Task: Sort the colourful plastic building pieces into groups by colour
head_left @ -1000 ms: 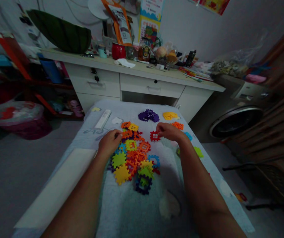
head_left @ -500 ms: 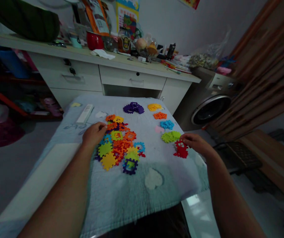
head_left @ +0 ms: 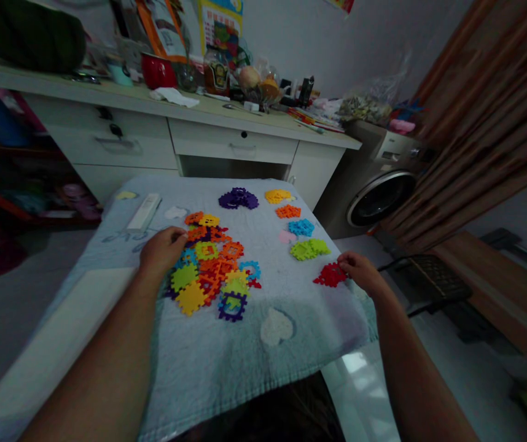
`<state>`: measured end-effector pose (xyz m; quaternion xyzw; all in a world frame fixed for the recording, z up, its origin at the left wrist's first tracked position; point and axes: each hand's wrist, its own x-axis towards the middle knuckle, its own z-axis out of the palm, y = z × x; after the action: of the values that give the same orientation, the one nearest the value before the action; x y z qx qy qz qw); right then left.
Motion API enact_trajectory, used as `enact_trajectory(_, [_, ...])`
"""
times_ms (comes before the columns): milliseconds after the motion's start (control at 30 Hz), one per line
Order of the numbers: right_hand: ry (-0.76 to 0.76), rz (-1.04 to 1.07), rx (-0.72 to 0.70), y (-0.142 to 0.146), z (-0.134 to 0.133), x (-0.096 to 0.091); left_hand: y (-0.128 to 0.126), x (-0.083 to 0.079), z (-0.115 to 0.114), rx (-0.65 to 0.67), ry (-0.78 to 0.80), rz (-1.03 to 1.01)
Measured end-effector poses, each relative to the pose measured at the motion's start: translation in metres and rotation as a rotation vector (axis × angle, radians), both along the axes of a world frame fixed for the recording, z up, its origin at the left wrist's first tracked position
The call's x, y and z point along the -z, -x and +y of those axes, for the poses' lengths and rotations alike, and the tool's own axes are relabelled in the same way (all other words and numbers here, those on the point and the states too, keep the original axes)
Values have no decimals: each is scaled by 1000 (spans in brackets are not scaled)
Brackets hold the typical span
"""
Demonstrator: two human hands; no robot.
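Note:
At the left edge of a mixed pile of interlocking plastic building tiles (head_left: 207,265), my left hand (head_left: 164,247) has its fingers pressed together; whatever may be between them is hidden. My right hand (head_left: 358,271) pinches the edge of a red tile (head_left: 336,272), which lies among the other red ones at the table's right side. Just behind the red tiles is a light green group (head_left: 308,249). Further back are blue tiles (head_left: 301,228), orange tiles (head_left: 288,211) and yellow tiles (head_left: 277,196), with a purple group (head_left: 238,198) at the back middle.
A pale cloth with heart shapes covers the table (head_left: 254,362). A long white box (head_left: 144,212) lies at its back left. Behind stands a white counter (head_left: 226,123) with jars and other goods. A washing machine (head_left: 383,190) is at the right, near a chair (head_left: 433,282).
My right hand has lowered the red tile, which showed window-like openings, onto the other red tiles. My left hand stays beside the pile. The whole view has shifted slightly.

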<state>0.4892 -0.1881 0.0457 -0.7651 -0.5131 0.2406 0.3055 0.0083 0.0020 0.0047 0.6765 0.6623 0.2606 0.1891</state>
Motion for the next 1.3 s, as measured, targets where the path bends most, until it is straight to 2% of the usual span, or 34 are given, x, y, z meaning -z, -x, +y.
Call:
enact_trajectory(167, [-50, -225, 59, 12, -2, -7, 1, 3, 1, -3, -20, -13])
enact_trajectory(267, [-117, -272, -2, 42, 4, -18, 1, 4, 1, -5, -23, -22])
enact_trajectory(400, [-142, -220, -373, 109, 25, -27, 0, 3, 0, -12, -32, -19])
enact_trajectory(500, [-126, -222, -621, 160, 42, -26, -1, 2, -1, -8, -33, -26])
enact_trajectory(600, [-121, -288, -796, 188, 57, -19, -1, 2, -2, -6, -34, -39])
enact_trajectory(733, [-73, -318, -873, 194, 68, -6, 0, 4, -1, 3, -48, -42])
enact_trajectory(933, [-90, -227, -820, 187, 71, -1, -1, 2, -2, -6, -47, -41])
enact_trajectory(1100, [-36, -62, -734, 184, 71, -2, -1, 0, -4, -18, -41, -37])
enact_trajectory(1167, [-86, -50, -727, 181, 73, 0, -1, 0, -4, -19, -37, -40])
enact_trajectory(1300, [-184, -152, -680, 172, 82, -2, -2, -2, -4, -21, -31, -36])
